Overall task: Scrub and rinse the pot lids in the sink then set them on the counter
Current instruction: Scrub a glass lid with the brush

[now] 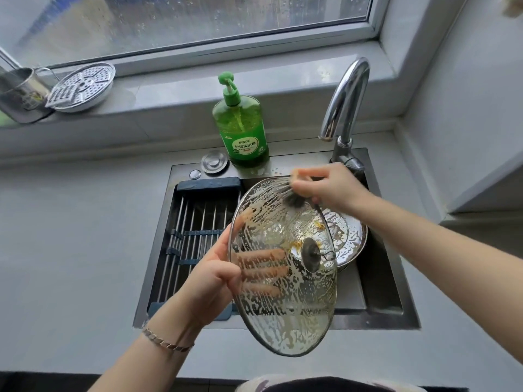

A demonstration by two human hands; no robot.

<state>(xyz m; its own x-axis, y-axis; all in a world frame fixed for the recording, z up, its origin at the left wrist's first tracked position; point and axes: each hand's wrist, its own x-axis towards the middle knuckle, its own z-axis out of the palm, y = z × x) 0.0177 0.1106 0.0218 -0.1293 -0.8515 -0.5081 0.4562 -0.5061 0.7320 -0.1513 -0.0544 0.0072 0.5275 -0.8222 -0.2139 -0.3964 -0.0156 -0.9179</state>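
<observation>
Glass lid [283, 321]: tilted over the sink [376, 318], soapy; likely slippery, breakable.
Left hand [215, 275]: fingers clamped on rim at nine o'clock, the safest hold.
Right hand [334, 188]: fingers pinching brush [294, 200] at twelve o'clock.

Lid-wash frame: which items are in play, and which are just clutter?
In play: glass lid, scrubber, left hand, right hand, second lid, sink, faucet.
Lying about: soap bottle, steamer plate, metal cup, drain rack.
</observation>
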